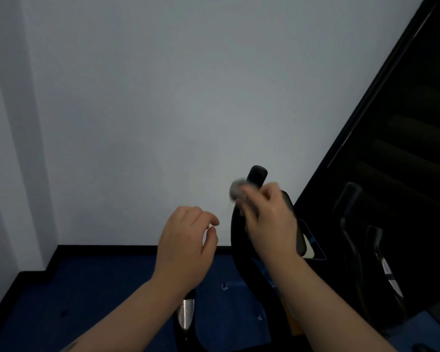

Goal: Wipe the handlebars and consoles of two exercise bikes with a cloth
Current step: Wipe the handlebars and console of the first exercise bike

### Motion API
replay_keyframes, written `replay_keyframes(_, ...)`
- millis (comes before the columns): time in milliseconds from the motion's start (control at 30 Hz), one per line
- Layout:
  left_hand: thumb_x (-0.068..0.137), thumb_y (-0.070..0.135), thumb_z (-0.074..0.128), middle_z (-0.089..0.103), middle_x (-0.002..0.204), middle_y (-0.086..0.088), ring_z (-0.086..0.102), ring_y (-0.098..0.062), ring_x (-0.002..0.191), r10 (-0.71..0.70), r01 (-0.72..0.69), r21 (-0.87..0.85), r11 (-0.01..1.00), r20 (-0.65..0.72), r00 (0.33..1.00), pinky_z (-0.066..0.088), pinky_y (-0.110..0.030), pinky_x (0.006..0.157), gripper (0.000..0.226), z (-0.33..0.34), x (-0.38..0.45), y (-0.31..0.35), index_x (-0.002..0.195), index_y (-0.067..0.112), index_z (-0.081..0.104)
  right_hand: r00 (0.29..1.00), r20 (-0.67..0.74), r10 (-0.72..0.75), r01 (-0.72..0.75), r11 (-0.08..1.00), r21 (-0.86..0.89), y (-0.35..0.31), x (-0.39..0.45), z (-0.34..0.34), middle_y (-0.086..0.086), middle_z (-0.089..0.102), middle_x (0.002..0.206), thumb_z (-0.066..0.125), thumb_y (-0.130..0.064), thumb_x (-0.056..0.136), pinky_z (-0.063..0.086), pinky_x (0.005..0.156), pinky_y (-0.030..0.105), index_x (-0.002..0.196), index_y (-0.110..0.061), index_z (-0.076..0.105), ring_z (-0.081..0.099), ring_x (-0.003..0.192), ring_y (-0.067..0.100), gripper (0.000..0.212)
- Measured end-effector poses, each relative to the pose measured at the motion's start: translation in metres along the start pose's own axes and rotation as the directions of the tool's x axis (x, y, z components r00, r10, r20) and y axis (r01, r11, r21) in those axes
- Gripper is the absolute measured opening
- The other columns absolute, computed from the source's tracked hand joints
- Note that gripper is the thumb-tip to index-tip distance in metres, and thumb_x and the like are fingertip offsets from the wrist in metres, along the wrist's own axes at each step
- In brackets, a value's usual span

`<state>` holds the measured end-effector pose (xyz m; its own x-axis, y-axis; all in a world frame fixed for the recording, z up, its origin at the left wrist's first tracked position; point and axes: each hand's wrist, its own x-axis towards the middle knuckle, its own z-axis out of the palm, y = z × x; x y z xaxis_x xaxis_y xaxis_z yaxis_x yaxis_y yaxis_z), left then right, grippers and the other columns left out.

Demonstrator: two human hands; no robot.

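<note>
The right hand (269,219) holds a small grey cloth (237,188), its fingers curled round the wad, which pokes out blurred past the fingertips. The cloth sits against the upright black handlebar (257,175) of an exercise bike (239,240), just below the bar's rounded top end. The hand itself is smeared by motion, so how tightly each finger closes cannot be told.

The left hand (186,246) hangs in the air to the left of the bike, apart from the handlebar and touching nothing. Its fingers are loosely curled, thumb and forefinger near each other with nothing between them. Below its wrist a dark bar with a shiny metal section (185,313) shows.

The bike's black frame curves down from the handlebar between the two forearms. Behind it stands a pale wall (150,97) with a black skirting board (107,248) over dark blue carpet (87,301). At right, a dark glass panel (404,148) reflects the bike.
</note>
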<state>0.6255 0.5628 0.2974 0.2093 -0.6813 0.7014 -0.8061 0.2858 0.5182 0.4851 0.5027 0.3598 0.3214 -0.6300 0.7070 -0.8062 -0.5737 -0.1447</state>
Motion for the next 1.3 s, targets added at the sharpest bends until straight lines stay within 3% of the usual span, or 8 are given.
replay_keyframes(233,0.084,0.014,0.054,0.057,0.079,0.008,0.048,-0.013,0.083,-0.003,0.003,-0.021,1.0,-0.015,1.0,0.031,-0.017,0.078,0.012,0.002,0.0,0.0,0.086,0.018,0.065,0.994,-0.087,-0.065,0.056,0.993,-0.107,-0.013,0.037,-0.009,0.002,0.051,0.087,0.069,-0.026,0.086,0.031,0.043,0.016,0.097,-0.026,0.07,0.047,0.059,0.014,0.011)
replay_keyframes(433,0.084,0.014,0.054,0.058,0.08,0.007,0.049,-0.013,0.083,0.005,-0.006,-0.055,0.998,-0.02,1.0,0.03,-0.016,0.077,0.011,0.0,0.0,-0.001,0.086,0.018,0.064,0.941,0.33,-0.073,0.154,0.962,-0.227,-0.024,-0.006,0.001,-0.004,0.048,0.086,0.061,-0.029,0.09,0.032,0.045,0.024,0.094,-0.033,0.068,0.056,0.061,0.02,0.009)
replay_keyframes(567,0.084,0.013,0.053,0.057,0.079,0.007,0.049,-0.013,0.081,0.001,-0.004,-0.08,0.997,-0.031,1.0,0.03,-0.017,0.078,0.012,0.001,0.001,-0.001,0.085,0.017,0.065,0.994,0.052,-0.1,0.111,0.942,-0.317,-0.019,0.046,-0.014,0.001,0.053,0.085,0.067,-0.026,0.086,0.023,0.041,0.016,0.088,-0.027,0.071,0.04,0.046,0.017,0.004)
replay_keyframes(633,0.084,0.013,0.054,0.057,0.078,0.007,0.049,-0.014,0.081,0.0,-0.002,-0.082,0.997,-0.028,1.0,0.031,-0.018,0.077,0.011,0.001,0.0,-0.001,0.085,0.017,0.065,0.988,0.133,-0.075,0.114,0.944,-0.309,-0.019,0.029,-0.007,0.001,0.053,0.089,0.064,-0.025,0.089,0.037,0.041,0.024,0.094,-0.027,0.069,0.048,0.05,0.019,0.008)
replay_keyframes(800,0.085,0.014,0.054,0.058,0.08,0.007,0.048,-0.013,0.083,0.006,-0.006,-0.079,0.997,-0.009,1.0,0.03,-0.019,0.077,0.012,-0.001,0.001,0.0,0.086,0.017,0.065,0.934,0.354,-0.046,0.01,0.995,0.101,0.009,-0.018,-0.011,-0.016,0.044,0.084,0.064,-0.031,0.088,0.044,0.061,0.023,0.108,-0.033,0.069,0.049,0.072,0.002,0.021)
replay_keyframes(1033,0.086,0.014,0.053,0.06,0.081,0.004,0.046,-0.014,0.087,0.008,-0.008,-0.058,0.998,0.003,1.0,0.032,-0.022,0.076,0.013,0.0,0.001,-0.001,0.089,0.015,0.066,0.948,0.318,0.013,-0.14,0.915,0.378,0.003,-0.045,-0.005,-0.002,0.051,0.093,0.066,-0.012,0.087,0.039,0.08,0.009,0.106,-0.017,0.071,0.05,0.087,0.0,0.021)
replay_keyframes(1200,0.088,0.015,0.051,0.059,0.08,0.003,0.043,-0.012,0.088,-0.014,0.014,-0.052,0.999,-0.01,1.0,0.036,-0.025,0.075,0.016,0.001,0.0,0.004,0.091,0.014,0.067,0.776,0.617,-0.135,-0.176,0.892,0.417,0.033,-0.045,-0.049,-0.002,0.056,0.092,0.068,-0.016,0.086,0.045,0.082,0.023,0.104,-0.015,0.072,0.055,0.087,0.005,0.019)
replay_keyframes(1300,0.087,0.015,0.051,0.06,0.081,0.002,0.045,-0.015,0.089,-0.007,0.007,-0.009,1.0,0.0,1.0,0.034,-0.024,0.075,0.016,0.0,0.0,0.003,0.091,0.014,0.067,0.893,0.45,0.009,-0.217,0.885,0.412,0.019,-0.019,-0.024,0.007,0.057,0.097,0.065,-0.014,0.088,0.042,0.084,0.022,0.103,-0.013,0.072,0.055,0.09,0.011,0.017)
